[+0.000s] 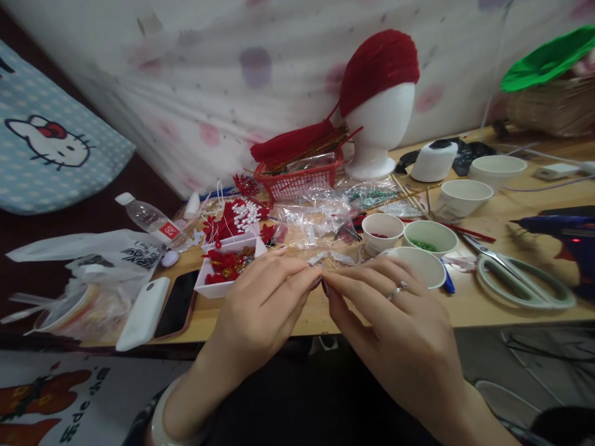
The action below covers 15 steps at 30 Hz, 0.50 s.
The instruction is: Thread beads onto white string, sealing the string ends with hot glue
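Observation:
My left hand [260, 303] and my right hand [395, 322] meet fingertip to fingertip over the front edge of the wooden table [469, 306]. Both pinch something small and thin between them; I cannot make out what it is. A ring sits on my right hand. Just beyond my fingers lie small clear plastic packets [320, 257]. A white tray [223, 272] of red and gold beads stands left of my left hand. A white paper cup [421, 263] stands right behind my right hand.
Paper cups with red beads [382, 232] and green beads [430, 238] stand nearby. Scissors [520, 282] and a blue glue gun [564, 238] lie right. A red basket [300, 176], a foam head with red cap [379, 105], a bottle [151, 220] and a phone [176, 303] are around.

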### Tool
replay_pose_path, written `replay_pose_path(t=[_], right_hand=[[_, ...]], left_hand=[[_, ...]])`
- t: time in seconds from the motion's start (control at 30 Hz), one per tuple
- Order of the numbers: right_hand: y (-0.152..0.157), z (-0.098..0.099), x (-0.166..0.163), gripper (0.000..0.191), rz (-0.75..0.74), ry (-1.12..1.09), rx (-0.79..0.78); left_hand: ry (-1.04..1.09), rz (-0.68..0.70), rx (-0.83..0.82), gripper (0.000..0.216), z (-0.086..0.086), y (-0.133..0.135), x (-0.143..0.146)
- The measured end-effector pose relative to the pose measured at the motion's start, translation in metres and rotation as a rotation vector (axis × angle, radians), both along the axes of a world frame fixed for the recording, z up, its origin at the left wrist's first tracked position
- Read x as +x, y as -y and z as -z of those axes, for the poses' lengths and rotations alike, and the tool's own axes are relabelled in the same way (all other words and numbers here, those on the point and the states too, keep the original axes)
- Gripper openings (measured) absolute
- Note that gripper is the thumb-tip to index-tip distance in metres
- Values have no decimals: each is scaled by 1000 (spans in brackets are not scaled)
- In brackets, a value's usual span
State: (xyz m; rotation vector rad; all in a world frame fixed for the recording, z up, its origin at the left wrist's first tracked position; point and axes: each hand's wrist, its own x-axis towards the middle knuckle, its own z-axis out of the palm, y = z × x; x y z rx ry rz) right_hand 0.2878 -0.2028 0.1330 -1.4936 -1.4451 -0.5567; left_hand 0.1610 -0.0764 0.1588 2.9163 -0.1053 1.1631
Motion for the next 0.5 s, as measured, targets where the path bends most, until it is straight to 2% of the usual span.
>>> replay_pose_path(t=[0.27, 0.5], right_hand=[[-1, -2, 3, 11, 34, 70, -60], [-5, 2, 2, 10, 4, 1, -41]], left_hand=[[-32, 15, 211, 23, -3, -3, 0], [6, -5, 154, 13, 0, -5, 2]])
